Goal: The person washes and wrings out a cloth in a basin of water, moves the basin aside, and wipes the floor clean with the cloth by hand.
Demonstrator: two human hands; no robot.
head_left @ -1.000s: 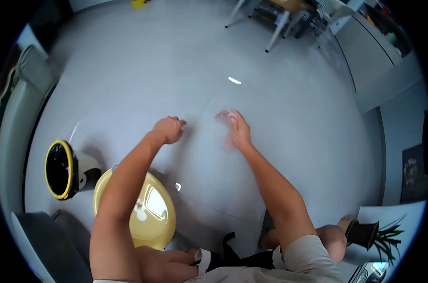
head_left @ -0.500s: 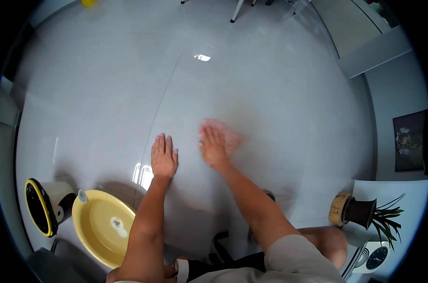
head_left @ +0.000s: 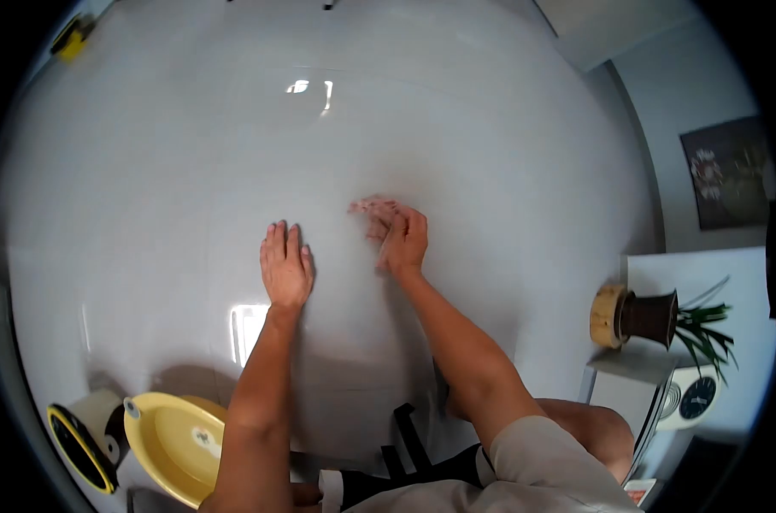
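Note:
A pinkish cloth point(head_left: 376, 205) is bunched in my right hand point(head_left: 408, 239), with the fingers curled round it just over the pale tiled floor point(head_left: 191, 171). Motion blurs part of the cloth. To the left, my left hand point(head_left: 286, 269) lies flat on the floor, fingers stretched forward and nothing under them that I can see. A gap of bare tile separates the two hands.
A yellow basin point(head_left: 161, 440) stands at the lower left beside a bin point(head_left: 80, 445) with a yellow rim. On the right are a potted plant point(head_left: 649, 319), a white clock point(head_left: 691, 398) and a framed picture point(head_left: 726, 171). A yellow object point(head_left: 70, 38) sits far left.
My right hand has gone from lying flat on the spread cloth to gripping it bunched up. My left hand stays flat on the floor. The view has shifted.

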